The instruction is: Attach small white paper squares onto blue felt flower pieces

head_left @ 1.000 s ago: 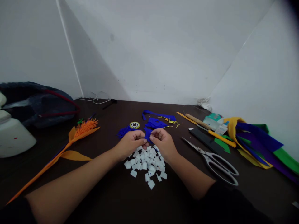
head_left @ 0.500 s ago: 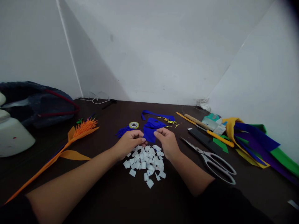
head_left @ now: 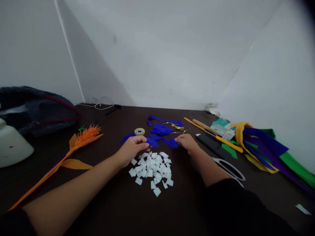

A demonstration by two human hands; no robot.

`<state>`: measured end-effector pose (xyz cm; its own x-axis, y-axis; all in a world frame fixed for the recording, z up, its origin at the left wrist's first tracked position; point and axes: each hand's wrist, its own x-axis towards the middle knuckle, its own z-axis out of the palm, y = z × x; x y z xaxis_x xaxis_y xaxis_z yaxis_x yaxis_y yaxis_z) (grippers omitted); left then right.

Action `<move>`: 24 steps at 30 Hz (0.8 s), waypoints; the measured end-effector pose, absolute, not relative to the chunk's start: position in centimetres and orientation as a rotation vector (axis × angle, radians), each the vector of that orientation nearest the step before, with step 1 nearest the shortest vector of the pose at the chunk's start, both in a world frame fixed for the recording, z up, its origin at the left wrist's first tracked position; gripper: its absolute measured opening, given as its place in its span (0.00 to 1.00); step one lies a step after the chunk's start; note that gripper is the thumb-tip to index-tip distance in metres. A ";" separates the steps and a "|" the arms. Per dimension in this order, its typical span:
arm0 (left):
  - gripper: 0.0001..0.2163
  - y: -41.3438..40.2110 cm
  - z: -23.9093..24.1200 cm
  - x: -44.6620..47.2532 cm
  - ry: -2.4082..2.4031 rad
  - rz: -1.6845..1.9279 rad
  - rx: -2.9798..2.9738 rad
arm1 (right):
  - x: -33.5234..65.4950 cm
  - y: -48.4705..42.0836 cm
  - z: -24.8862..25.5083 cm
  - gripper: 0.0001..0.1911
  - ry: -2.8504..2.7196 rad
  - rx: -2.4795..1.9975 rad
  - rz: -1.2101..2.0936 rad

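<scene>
A piece of blue crepe-like paper (head_left: pixel 170 142) stretches between my hands, narrow in the middle and flared at both ends. My left hand (head_left: pixel 134 148) pinches its left end between thumb and fingers. At the other end, the fingertips of my right hand (head_left: pixel 187 143) are closed on its corner. Just beyond lie a folded blue piece (head_left: pixel 162 129), a blue strip (head_left: pixel 162 119) and thin yellow pieces (head_left: pixel 178 127). Small white squares (head_left: pixel 152 168) form a loose pile below the hands. Beside my left hand are a roll of tape (head_left: pixel 139 131) and a blue fringed bundle (head_left: pixel 126 137).
An orange flower (head_left: pixel 86 136) with a long stem lies left, near a white container (head_left: pixel 13 144) and a dark plastic bag (head_left: pixel 54 109). Scissors (head_left: pixel 230 168), partly behind my right arm, a yellow-handled tool (head_left: pixel 228 144), a black case (head_left: pixel 214 146) and coloured sheets (head_left: pixel 265 147) lie right.
My right hand has moved right, away from the left. The blue piece went from hanging flat to drawn out sideways and narrowed in the middle. The view has shifted slightly.
</scene>
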<state>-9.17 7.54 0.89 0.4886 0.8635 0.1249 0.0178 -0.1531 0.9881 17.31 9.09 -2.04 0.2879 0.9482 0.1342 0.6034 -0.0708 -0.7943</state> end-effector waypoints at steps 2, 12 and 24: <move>0.06 7.6 0.8 -9.2 0.799 0.890 1.557 | 17.4 9.2 -2.1 0.09 -1.425 -1.803 0.521; 0.04 7.7 0.8 -9.1 0.789 0.981 1.759 | 11.3 6.1 0.2 0.16 -1.352 -1.173 1.060; 0.08 7.4 1.2 -8.9 0.774 0.786 1.586 | 7.9 4.9 0.9 0.17 -1.785 -1.086 0.832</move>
<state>-8.87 7.39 1.15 0.5585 0.8259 0.0770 0.0645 -0.1358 0.9886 7.92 4.93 0.87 -0.2479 0.9117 0.3275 0.3352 0.3979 -0.8540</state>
